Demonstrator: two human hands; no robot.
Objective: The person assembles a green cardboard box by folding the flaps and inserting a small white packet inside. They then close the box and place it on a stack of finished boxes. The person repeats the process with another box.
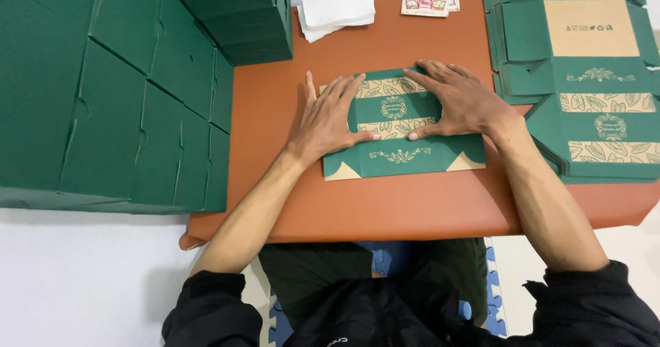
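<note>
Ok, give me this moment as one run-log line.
left hand: flat on folded green box blank | right hand: flat on same blank | flat blanks stack: right | assembled boxes: left

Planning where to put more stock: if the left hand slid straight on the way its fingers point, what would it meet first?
Probably the white folded paper napkins, past bare orange table; the left hand points up-right.

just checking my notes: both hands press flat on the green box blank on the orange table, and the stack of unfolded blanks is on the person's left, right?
Not quite. The head view shows the stack of unfolded blanks on the person's right. Otherwise correct: the left hand and right hand press flat on the green box blank on the orange table.
</note>
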